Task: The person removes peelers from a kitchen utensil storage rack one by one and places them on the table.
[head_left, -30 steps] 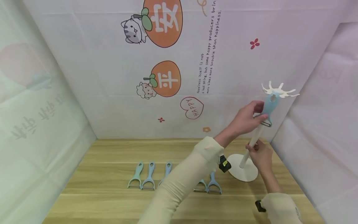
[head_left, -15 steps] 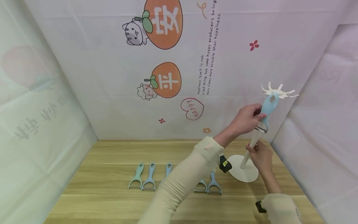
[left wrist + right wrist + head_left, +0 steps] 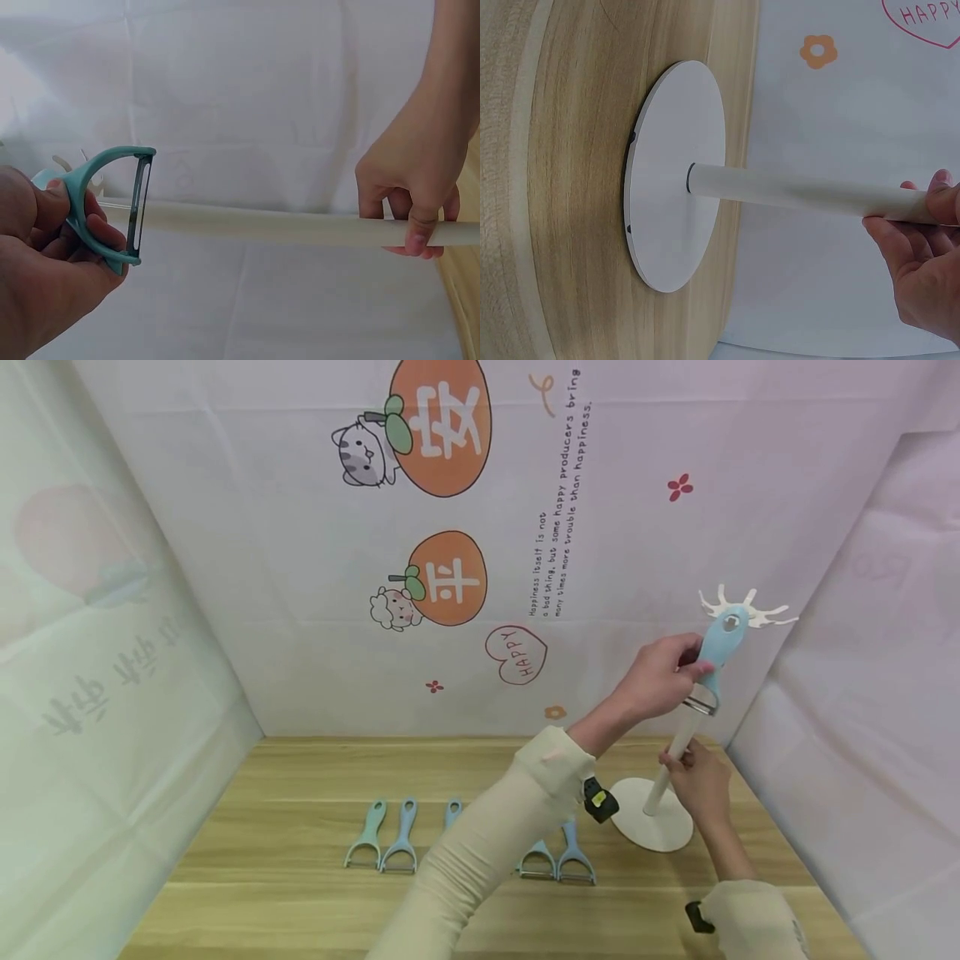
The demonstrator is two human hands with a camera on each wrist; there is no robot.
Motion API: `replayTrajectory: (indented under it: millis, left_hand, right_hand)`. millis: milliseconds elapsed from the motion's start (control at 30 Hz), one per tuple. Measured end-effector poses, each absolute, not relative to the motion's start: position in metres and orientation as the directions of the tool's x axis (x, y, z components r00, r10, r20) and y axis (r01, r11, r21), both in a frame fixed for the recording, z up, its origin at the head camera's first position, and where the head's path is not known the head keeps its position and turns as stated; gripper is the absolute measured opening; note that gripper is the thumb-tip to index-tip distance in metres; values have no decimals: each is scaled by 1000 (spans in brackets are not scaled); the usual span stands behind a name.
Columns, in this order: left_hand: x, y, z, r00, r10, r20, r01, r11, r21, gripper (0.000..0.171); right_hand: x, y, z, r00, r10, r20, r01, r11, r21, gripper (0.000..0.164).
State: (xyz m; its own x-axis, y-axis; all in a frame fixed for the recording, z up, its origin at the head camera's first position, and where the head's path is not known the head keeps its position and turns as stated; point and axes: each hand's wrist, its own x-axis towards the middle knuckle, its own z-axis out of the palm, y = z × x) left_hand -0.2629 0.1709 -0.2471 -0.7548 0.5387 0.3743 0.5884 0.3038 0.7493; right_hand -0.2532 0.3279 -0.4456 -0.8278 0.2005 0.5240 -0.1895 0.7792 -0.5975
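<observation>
My left hand [image 3: 656, 677] pinches a light-blue vegetable peeler [image 3: 722, 647] by its handle, high up in front of the white stand's pole. The peeler's handle hole points upward and overlaps the ring of hooks [image 3: 761, 617] in the head view. Its blade end hangs down; in the left wrist view the metal blade [image 3: 139, 202] shows beyond the fingers. Lower down, my right hand [image 3: 701, 781] grips the pole [image 3: 795, 191], thumb and fingers around it. The stand's round base [image 3: 675, 225] sits flat on the wooden table.
Several peelers lie in a row on the table [image 3: 285, 893], among them a green one [image 3: 371, 827] and blue ones [image 3: 402, 837] [image 3: 572, 852]. My left sleeve [image 3: 480, 852] covers part of the row. White printed cloth [image 3: 337, 668] walls the back and both sides.
The peeler's blade end has swung down and toward the pole, so the peeler hangs more in line with it. The right hand stays on the pole.
</observation>
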Motion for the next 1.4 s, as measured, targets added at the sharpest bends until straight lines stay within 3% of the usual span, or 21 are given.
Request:
replayTrajectory:
  millis: [967,1400]
  left_hand:
    - [-262,104,-290,-793,486,367,532,260,806,13]
    - [-260,70,-318,-854,446,270,382,185,905,11]
  right_hand:
    - [-253,328,-444,-865,219,452,-145,752,-643,11]
    - [-253,327,-444,-865,222,451,-133,765,-631,10]
